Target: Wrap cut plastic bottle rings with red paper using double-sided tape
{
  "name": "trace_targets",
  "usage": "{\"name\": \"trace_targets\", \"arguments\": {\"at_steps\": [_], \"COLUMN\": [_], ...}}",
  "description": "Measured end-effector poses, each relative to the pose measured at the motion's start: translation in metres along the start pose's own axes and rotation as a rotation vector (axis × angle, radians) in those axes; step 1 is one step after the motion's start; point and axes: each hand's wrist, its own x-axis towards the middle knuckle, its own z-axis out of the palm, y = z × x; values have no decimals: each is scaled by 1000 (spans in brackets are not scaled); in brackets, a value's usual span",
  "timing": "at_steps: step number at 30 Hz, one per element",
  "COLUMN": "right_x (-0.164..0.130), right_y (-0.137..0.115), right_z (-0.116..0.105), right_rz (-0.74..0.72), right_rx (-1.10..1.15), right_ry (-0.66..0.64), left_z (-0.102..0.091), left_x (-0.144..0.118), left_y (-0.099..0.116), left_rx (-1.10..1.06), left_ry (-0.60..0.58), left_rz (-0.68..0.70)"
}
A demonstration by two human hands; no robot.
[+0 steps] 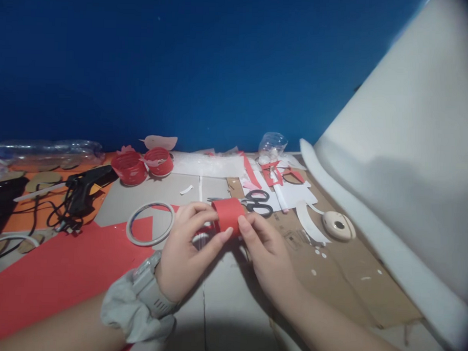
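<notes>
Head view: one red ring [228,214], of rolled paper or card, held up at the centre of the frame. Its left end is grasped by the left hand [189,243], fingers at the far side and thumb along the lower front. Its right edge is pinched between thumb and fingers by the right hand [268,256]. A grey watch [155,293] and a pale scrunchie [124,307] are worn on the left wrist.

Just behind the ring, partly hidden by it: one pair of scissors [249,199], dark-handled, handles to the right. Left of centre: one tape roll [129,227], laid flat, its edge over a red sheet [73,272] that is spread across the lower left.

Centre right: one curved white strip [308,224], placed beside a cream device [337,226]; both are set on brown cardboard [360,287], dotted with small white bits.

Upper middle left: two red cups [130,171], side by side. Further left: one black glue gun [81,198], with a clear bottle [50,151] behind. Beyond the scissors: red scraps [251,171] and a clear plastic cup [272,145].

Background: blue wall [222,67] across the top, white panel [411,151] at right.
</notes>
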Motion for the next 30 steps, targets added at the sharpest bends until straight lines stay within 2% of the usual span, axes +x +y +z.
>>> {"name": "trace_targets", "arguments": {"at_steps": [4,11,19,24,28,30], "right_x": [0,1,1,-3,-8,-10], "right_y": [3,9,7,9,14,15], "right_z": [-1,0,-2,-1,-2,-2], "right_rz": [-2,-58,-74,-110,-217,-195], "right_rx": [-7,-22,-78,-99,-159,-209], "right_ry": [-22,32,-3,-57,100,101], "left_z": [0,-1,-1,2,3,3], "left_x": [0,4,2,2,11,16], "left_y": [-2,-3,-3,-6,-6,-4], "left_rx": [-38,-178,-323,-545,-822,-951], "left_ry": [3,-45,-82,-76,-93,-104], "left_rz": [-34,-133,-265,-383,-470,-509]}}
